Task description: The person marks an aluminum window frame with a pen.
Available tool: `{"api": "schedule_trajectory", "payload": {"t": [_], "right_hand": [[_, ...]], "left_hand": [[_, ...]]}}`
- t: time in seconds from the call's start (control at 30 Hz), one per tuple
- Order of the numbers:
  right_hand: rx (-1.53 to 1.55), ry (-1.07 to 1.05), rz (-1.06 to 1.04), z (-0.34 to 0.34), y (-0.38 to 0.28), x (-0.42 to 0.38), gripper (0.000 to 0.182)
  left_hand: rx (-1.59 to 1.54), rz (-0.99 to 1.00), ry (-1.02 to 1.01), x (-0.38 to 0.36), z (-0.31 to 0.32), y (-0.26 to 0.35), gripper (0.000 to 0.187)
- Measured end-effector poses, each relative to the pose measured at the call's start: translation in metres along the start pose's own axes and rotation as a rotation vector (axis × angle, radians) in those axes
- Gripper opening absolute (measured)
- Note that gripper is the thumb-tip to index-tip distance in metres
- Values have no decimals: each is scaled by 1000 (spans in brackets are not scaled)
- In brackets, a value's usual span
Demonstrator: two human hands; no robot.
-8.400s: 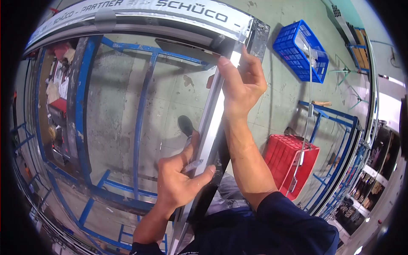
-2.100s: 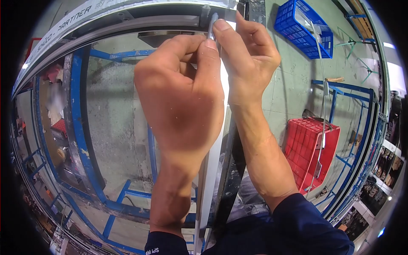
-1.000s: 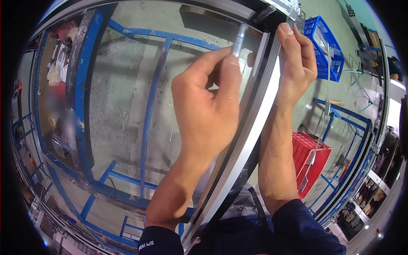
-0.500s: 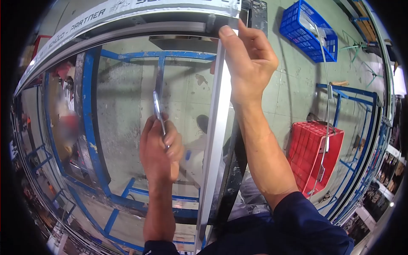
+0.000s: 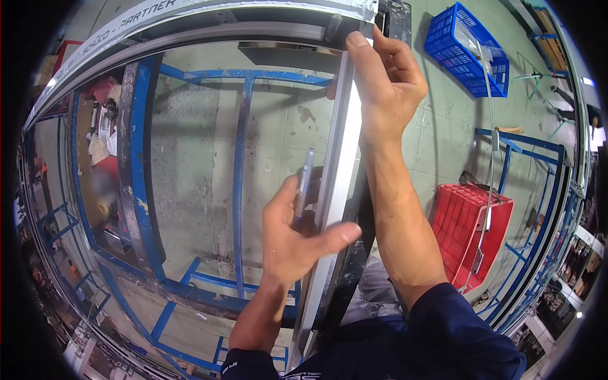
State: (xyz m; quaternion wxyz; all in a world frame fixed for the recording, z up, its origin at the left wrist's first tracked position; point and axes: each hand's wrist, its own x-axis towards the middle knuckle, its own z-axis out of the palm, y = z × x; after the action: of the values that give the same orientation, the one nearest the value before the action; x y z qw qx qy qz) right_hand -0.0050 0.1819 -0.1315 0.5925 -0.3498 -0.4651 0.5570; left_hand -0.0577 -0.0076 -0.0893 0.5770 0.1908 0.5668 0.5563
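Observation:
A slim silvery-blue pen points upward from my left hand, held by the curled fingers. That hand is beside a white metal profile, its thumb stretched across the profile's face. My right hand grips the top end of the same profile, thumb on the near face and fingers behind it. There the profile meets a dark crosspiece covered by printed white film. Together these pieces look like a corner of a frame. The fingers behind the profile are partly hidden.
A blue-painted steel stand lies beneath and to the left. On the floor at right are a blue plastic crate and a red crate, with a thin rod across them. More blue racks stand at far right.
My left hand has moved right with the pen, from the open middle of the frame to the white profile, and its thumb has spread out. My right hand keeps its hold at the corner.

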Motion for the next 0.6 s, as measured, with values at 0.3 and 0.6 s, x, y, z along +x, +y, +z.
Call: {"api": "schedule_trajectory", "payload": {"t": [0.3,0.6], "right_hand": [[-241,-56,38,-3,-24,-24,69],[-393,-41,215,-8,-36,-29,88]], "left_hand": [[-37,-25,111,-2,3,-8,69],[135,45,132,1,-3,-10,64]]}}
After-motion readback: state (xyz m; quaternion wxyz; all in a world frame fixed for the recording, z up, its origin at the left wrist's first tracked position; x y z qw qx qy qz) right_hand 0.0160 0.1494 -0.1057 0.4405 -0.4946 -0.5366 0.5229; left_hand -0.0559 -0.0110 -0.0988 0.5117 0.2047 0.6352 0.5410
